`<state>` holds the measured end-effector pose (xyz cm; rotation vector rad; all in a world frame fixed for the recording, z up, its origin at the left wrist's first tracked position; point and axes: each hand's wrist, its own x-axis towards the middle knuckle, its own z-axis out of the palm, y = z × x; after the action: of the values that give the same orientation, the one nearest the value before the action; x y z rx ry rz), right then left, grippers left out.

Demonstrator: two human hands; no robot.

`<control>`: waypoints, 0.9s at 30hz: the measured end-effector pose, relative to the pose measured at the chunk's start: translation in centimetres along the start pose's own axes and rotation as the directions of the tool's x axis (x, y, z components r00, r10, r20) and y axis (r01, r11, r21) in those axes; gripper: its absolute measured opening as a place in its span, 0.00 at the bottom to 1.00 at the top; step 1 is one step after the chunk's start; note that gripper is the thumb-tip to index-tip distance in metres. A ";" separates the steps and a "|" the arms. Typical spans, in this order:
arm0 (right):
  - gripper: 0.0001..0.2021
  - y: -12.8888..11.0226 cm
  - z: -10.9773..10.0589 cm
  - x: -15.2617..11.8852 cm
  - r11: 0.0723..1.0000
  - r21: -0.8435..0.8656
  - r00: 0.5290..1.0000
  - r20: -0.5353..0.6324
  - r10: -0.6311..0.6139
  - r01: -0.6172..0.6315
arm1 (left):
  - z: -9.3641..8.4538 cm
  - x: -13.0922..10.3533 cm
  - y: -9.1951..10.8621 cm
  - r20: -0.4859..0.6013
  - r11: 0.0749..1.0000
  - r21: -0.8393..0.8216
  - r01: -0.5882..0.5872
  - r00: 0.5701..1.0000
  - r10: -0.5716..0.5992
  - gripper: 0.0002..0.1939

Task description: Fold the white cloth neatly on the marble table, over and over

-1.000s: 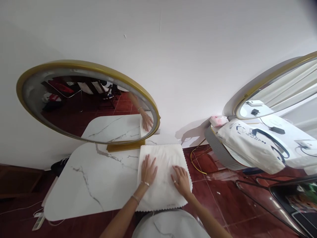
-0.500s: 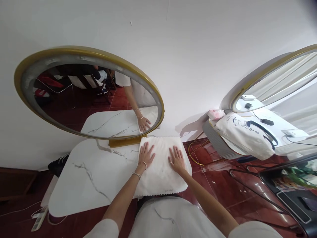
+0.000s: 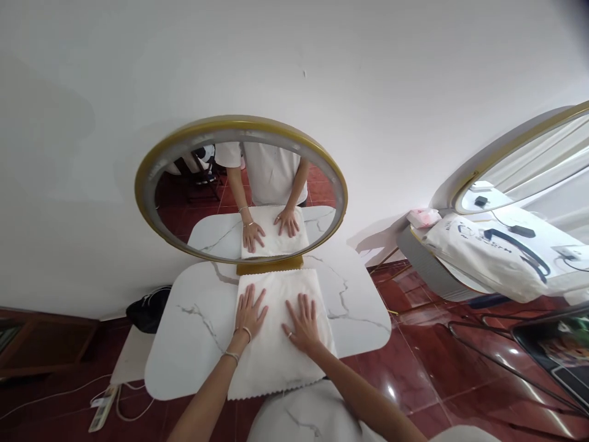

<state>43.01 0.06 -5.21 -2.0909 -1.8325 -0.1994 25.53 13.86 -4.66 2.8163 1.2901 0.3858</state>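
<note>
Far left, a wooden cabinet, then a power strip down on the floor with cords trailing, and a dark object with white lines beside the worktop; a bag or a shoe, I can't tell which. Now the marbled worktop itself, with a gold-framed mirror at its back, tilted over it and catching both hands in reflection. And here's the action: left hand palm down, fingers splayed, gripping nothing, on the left side of a white cloth. That cloth lies spread in the middle of the worktop, zigzag edge reaching toward the person. This looks like the flattening step, palms against fabric; carrying on would call for light, even pressure outward, fingers kept long. The mirror's gold base sits just beyond the cloth's far edge, so that looks like the likeliest snag for a push that way. Over to the right hand: flat on the cloth too, fingers fanned, nothing pinched. Farther right, a pink-and-white tissue pack, then a white tote bag slumped on a second worktop, and a second mirror, cut off by the view.
</note>
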 end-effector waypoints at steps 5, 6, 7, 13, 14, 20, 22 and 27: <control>0.34 -1.3 0.0 0.1 0.998 -0.020 0.998 0.002 0.057 -0.057 | 0.2 -0.4 0.1 -0.024 1.000 -0.009 0.015 1.000 -0.015 0.27; 0.33 -0.8 -0.2 -0.1 0.997 -0.029 0.998 0.004 0.071 -0.070 | 0.3 -0.1 0.8 -0.017 1.000 -0.024 -0.002 1.000 0.002 0.27; 0.32 0.0 -0.5 -0.4 0.995 -0.039 0.996 0.004 0.089 -0.089 | 0.4 0.4 1.7 -0.006 0.999 -0.044 -0.027 1.000 0.027 0.27; 0.28 5.8 -2.2 -4.1 0.968 -0.098 0.972 -0.049 0.228 -0.232 | 1.5 4.1 9.0 0.013 0.954 -0.220 -0.205 0.977 0.213 0.28; 0.29 6.8 -2.3 -4.5 0.960 -0.094 0.964 -0.065 0.259 -0.265 | 1.8 4.8 10.2 0.001 0.943 -0.242 -0.228 0.972 0.235 0.28; 0.31 9.6 -1.1 -1.8 0.893 -0.025 0.880 -0.189 0.437 -0.449 | 3.1 7.9 12.7 -0.024 0.964 -0.220 -0.148 0.989 0.147 0.32; 0.31 9.4 -0.3 0.6 0.919 -0.034 0.908 -0.177 0.380 -0.392 | 3.2 8.3 12.0 -0.020 0.978 -0.187 -0.095 0.996 0.093 0.33; 0.29 7.8 1.2 5.3 0.977 -0.030 0.978 -0.017 0.209 -0.209 | 2.5 7.8 9.4 -0.018 0.988 -0.129 0.081 0.996 -0.084 0.32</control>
<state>51.29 4.62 -5.93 -2.2792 -1.5964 -0.1885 38.03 13.74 -4.32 2.6514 1.3306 0.4814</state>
